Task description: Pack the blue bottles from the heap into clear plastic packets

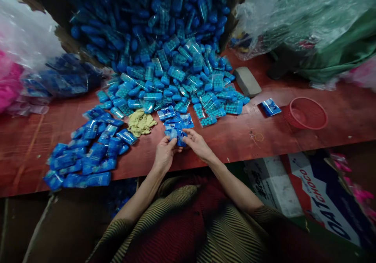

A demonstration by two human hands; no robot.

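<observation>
Both my hands hold a small blue printed packet (176, 134) just above the table's near edge. My left hand (165, 152) pinches its left side with the thumb on top. Fingers of my right hand (200, 144) grip its right side. Whether anything is inside the packet I cannot make out. Right beyond my hands lie several flat blue printed sleeves (173, 116). Behind them spreads a big heap of clear, blue-capped containers (176, 75) filled with turquoise beads. A pile of blue wrapped packs (94, 151) lies to the left, reaching the table's front edge.
A crumpled yellow cloth (141, 122) lies left of the sleeves. To the right are a grey block (247, 81), a stack of blue cards (270, 107) and a red plastic basket (307, 114). Clear plastic bags (282, 24) crowd the back right. Printed cartons (320, 200) sit below the table (235, 141).
</observation>
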